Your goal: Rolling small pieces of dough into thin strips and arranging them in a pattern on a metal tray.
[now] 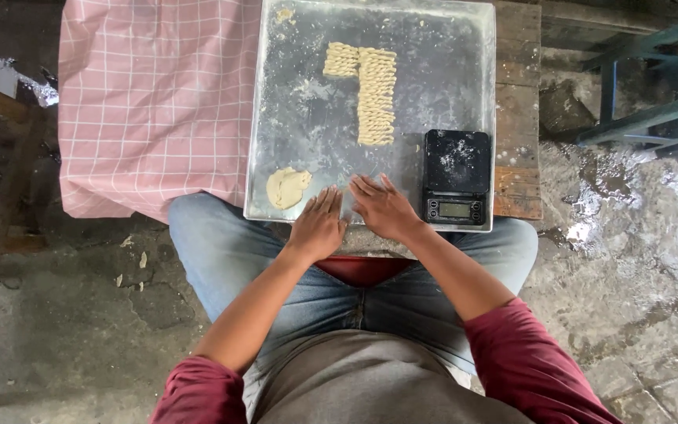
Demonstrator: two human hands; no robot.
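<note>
I see my left hand [318, 226] and right hand [384, 207] pressed flat, fingers together, on the near edge of a floured metal tray [308, 118] above a wet concrete floor [637, 235].

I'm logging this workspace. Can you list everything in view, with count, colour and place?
tray: one, silver, floured, on the table in front of the person
twisted dough pieces: one batch, pale tan, laid in rows mid-tray
dough lump: one, pale tan, tray's near left corner
scale: one, black, tray's near right corner
cloth: one, pink checked, left of tray
table: one, wooden, under tray
left hand: flat on tray's near edge
right hand: flat beside it
</note>
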